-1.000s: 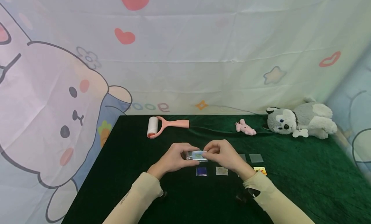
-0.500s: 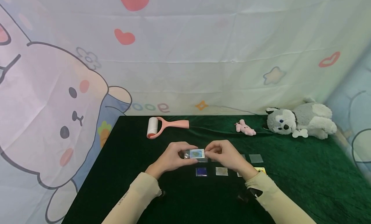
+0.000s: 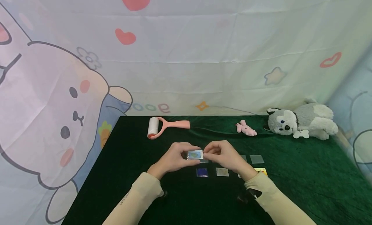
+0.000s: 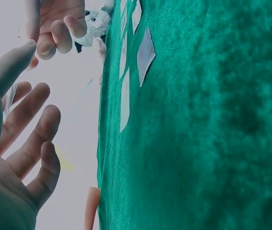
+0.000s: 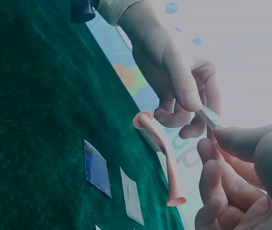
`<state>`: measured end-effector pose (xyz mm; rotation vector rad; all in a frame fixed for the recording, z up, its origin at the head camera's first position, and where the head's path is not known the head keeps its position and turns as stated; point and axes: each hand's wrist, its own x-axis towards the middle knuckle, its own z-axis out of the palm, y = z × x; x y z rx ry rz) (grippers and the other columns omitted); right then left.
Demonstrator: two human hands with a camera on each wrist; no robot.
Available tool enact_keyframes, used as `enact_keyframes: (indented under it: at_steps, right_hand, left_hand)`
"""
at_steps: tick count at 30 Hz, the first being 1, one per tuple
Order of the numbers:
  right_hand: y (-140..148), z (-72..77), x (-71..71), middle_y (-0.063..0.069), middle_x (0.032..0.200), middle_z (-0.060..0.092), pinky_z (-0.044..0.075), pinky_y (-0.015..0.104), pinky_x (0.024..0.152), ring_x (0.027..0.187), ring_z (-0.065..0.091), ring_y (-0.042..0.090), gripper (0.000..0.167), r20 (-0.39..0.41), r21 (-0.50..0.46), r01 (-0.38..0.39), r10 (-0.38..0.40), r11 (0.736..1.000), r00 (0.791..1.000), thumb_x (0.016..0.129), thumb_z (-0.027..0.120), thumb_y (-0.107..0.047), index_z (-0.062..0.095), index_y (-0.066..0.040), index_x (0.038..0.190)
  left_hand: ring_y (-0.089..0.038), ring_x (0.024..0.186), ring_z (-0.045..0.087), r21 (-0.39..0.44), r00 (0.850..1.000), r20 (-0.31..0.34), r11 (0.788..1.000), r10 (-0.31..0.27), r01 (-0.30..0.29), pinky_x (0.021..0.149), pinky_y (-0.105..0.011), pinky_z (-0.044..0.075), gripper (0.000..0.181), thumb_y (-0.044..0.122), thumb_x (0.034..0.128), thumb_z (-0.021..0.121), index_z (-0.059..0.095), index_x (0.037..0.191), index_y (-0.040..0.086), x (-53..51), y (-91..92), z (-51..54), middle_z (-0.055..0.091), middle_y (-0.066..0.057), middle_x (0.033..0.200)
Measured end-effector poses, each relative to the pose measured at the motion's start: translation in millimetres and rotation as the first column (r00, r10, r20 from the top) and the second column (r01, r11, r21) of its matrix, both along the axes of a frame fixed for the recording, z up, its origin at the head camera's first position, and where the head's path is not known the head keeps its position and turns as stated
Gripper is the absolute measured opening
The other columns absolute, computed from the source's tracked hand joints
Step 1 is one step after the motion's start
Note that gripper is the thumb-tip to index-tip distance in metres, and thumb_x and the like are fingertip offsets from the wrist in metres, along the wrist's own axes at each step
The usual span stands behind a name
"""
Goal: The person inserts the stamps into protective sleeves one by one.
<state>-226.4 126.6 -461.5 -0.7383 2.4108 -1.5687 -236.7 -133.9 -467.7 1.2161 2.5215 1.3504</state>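
Note:
A small blue-and-green picture card with a white border (image 3: pixel 195 154) is held above the green cloth between both hands. My left hand (image 3: pixel 173 157) pinches its left end between thumb and fingers; a bit of clear film shows there. At the card's right edge, the thumb and index finger of my right hand (image 3: pixel 222 155) close on it. In the right wrist view the card (image 5: pixel 209 116) appears nearly edge-on between the two hands. Below them lie a dark blue square (image 3: pixel 201 172) and a silvery square (image 3: pixel 222 172). A clear sleeve lies partly hidden under the card.
Behind the hands lie a pink-handled lint roller (image 3: pixel 177 124) and a small pink toy (image 3: pixel 246 128). A grey-and-white plush dog (image 3: pixel 302 120) rests at the back right. Right of my right hand are a clear square (image 3: pixel 257 159) and a yellow one (image 3: pixel 260 171), partly covered by the wrist.
The card has shifted a little left, further into my left hand, and less film shows at its left end. My right hand has barely moved.

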Motion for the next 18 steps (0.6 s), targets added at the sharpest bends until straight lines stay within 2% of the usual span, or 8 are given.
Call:
enact_keyframes:
  at_steps: [3, 10, 18]
  right_hand:
    - [-0.5, 0.5, -0.1, 0.004, 0.093, 0.076, 0.057, 0.032, 0.074, 0.082, 0.068, 0.022, 0.011, -0.002, -0.003, 0.004, -0.004, 1.0, 1.0, 0.099, 0.075, -0.019, 0.076, -0.01, 0.104]
    - [-2.1, 1.4, 0.2, 0.004, 0.094, 0.076, 0.058, 0.032, 0.075, 0.082, 0.068, 0.021, 0.01, 0.0, -0.01, 0.006, -0.006, 1.0, 1.0, 0.098, 0.076, -0.018, 0.076, -0.011, 0.105]
    - [-0.9, 1.3, 1.4, 0.004, 0.097, 0.075, 0.058, 0.034, 0.074, 0.083, 0.068, 0.026, 0.015, 0.023, 0.003, -0.01, 0.01, 1.0, 1.0, 0.101, 0.072, -0.022, 0.076, -0.01, 0.109]
  left_hand:
    - [-0.012, 0.087, 0.064, 0.002, 1.0, -0.011, 1.0, -0.008, 0.008, 0.075, -0.032, 0.058, 0.038, 0.029, 0.0941, 0.082, 0.075, 0.129, 0.017, 0.1, 1.7, 0.2, 0.076, 0.007, 0.11]
    - [-0.01, 0.09, 0.064, -0.025, 1.0, -0.017, 1.0, 0.005, -0.006, 0.079, -0.042, 0.061, 0.043, 0.028, 0.0936, 0.083, 0.073, 0.132, 0.013, 1.2, 4.5, 2.9, 0.075, 0.007, 0.11]
    - [-0.009, 0.092, 0.064, -0.045, 0.999, -0.031, 0.999, 0.027, -0.028, 0.08, -0.031, 0.059, 0.041, 0.03, 0.0932, 0.083, 0.074, 0.131, 0.017, 1.7, 4.8, 2.0, 0.075, 0.009, 0.11]
